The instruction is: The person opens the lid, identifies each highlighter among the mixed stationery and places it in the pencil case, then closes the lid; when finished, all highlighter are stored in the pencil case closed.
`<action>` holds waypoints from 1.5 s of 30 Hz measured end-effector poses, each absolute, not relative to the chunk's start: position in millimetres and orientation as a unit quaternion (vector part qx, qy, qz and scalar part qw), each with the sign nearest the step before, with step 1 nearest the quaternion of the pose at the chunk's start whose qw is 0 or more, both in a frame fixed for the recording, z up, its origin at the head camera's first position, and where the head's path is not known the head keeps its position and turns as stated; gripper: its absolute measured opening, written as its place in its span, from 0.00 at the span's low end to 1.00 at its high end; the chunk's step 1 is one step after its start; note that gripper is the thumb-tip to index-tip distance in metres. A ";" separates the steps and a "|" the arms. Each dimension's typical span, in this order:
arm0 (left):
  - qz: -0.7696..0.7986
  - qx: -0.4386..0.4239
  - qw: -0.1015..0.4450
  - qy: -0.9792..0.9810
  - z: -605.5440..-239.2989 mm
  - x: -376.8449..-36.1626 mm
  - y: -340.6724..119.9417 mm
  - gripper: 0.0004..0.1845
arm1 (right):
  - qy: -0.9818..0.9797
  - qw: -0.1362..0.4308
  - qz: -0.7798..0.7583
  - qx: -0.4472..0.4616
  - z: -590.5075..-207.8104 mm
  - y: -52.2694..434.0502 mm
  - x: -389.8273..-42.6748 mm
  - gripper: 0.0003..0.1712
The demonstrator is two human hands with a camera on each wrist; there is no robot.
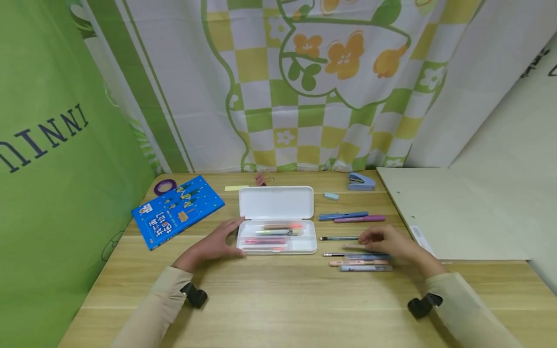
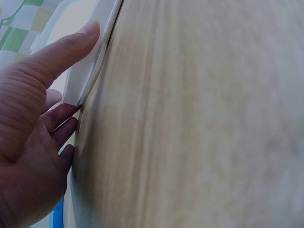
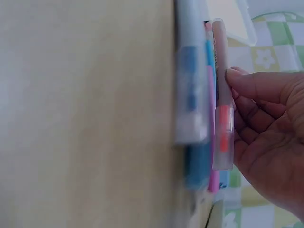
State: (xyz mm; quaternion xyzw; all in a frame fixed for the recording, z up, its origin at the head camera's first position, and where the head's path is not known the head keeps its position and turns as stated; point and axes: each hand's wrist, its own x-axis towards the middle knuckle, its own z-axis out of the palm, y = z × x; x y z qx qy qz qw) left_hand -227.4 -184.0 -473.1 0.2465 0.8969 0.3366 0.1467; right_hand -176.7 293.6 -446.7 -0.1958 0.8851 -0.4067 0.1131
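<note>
An open white pencil case [image 1: 277,203] stands in the middle of the table, several pens and highlighters [image 1: 278,232] in its tray. My left hand [image 1: 219,240] holds the case by its left end; in the left wrist view the thumb [image 2: 71,50] lies along the front wall and the fingertips are at the corner. My right hand [image 1: 385,240] pinches a slim highlighter [image 3: 222,76] with a clear cap and an orange tip, between thumb and fingers. It is held over a row of pens. Under and in front of that hand lie pencils [image 1: 339,238] and capped pens [image 1: 364,268].
Behind the right hand lie a blue pen [image 1: 344,215] and a purple pen [image 1: 360,219]. Further back are an eraser [image 1: 331,196] and a stapler [image 1: 361,181]. A large pale board [image 1: 461,212] is at right. A blue book [image 1: 178,210] and purple tape [image 1: 165,187] lie at left.
</note>
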 end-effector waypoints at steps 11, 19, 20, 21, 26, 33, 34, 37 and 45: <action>0.332 0.247 0.145 0.899 -475.4 -229.1 -185.6 0.56 | 0.878 0.103 -0.424 -0.194 -415.2 235.6 -197.6 0.10; 0.334 0.251 0.145 0.897 -472.5 -229.1 -184.3 0.55 | 0.861 0.086 -0.430 -0.257 -414.1 164.2 -220.2 0.08; 0.334 0.250 0.145 0.897 -472.0 -228.9 -184.1 0.55 | 0.861 0.088 -0.429 -0.260 -415.0 156.5 -222.6 0.07; 0.334 0.250 0.146 0.897 -471.8 -228.8 -184.1 0.55 | 0.860 0.089 -0.427 -0.266 -416.4 149.4 -225.1 0.07; 0.332 0.247 0.150 0.898 -472.7 -229.1 -184.3 0.56 | 0.868 0.077 -0.408 -0.273 -423.0 118.7 -236.8 0.05; 0.325 0.247 0.149 0.900 -474.2 -229.6 -184.1 0.56 | 0.894 0.083 -0.368 -0.242 -428.9 96.0 -246.6 0.03; 0.326 0.249 0.148 0.900 -474.0 -229.5 -184.0 0.56 | 0.896 0.086 -0.364 -0.239 -429.1 95.1 -246.9 0.03; 0.329 0.251 0.148 0.898 -472.4 -228.7 -183.4 0.55 | 0.899 0.091 -0.364 -0.227 -428.6 96.0 -246.4 0.04; 0.330 0.252 0.144 0.898 -472.0 -227.8 -183.6 0.54 | 0.874 0.094 -0.422 -0.223 -421.5 127.1 -241.7 0.08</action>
